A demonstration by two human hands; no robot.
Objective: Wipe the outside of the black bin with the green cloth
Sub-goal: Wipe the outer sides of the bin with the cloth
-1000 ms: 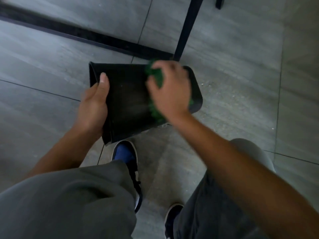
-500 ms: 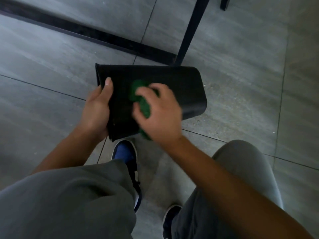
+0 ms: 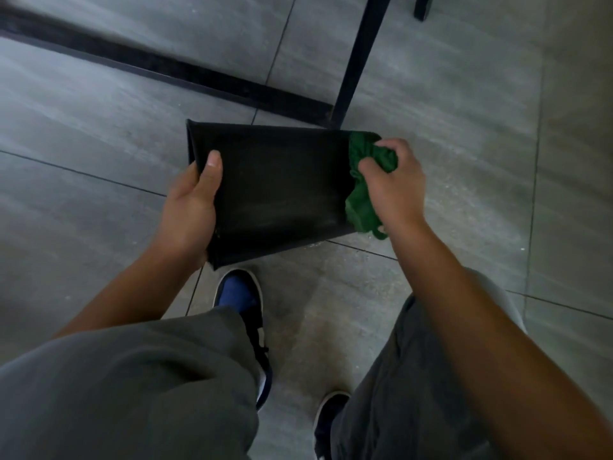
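Note:
The black bin [image 3: 278, 187] lies on its side in the air above the floor, its rim to the left and its base to the right. My left hand [image 3: 192, 210] grips the rim end, thumb on the upper face. My right hand [image 3: 393, 187] clutches the bunched green cloth [image 3: 363, 190] against the bin's right end, covering the base edge. Part of the cloth hangs below my palm.
Grey tiled floor [image 3: 464, 111] lies below. A black metal floor bar [image 3: 166, 66] and an upright black leg [image 3: 358, 58] stand just behind the bin. My knees in grey trousers and my two shoes [image 3: 242, 300] are beneath it.
My right hand slid the cloth from the bin's near-left middle across the face to the right end. The left hand kept its hold on the rim.

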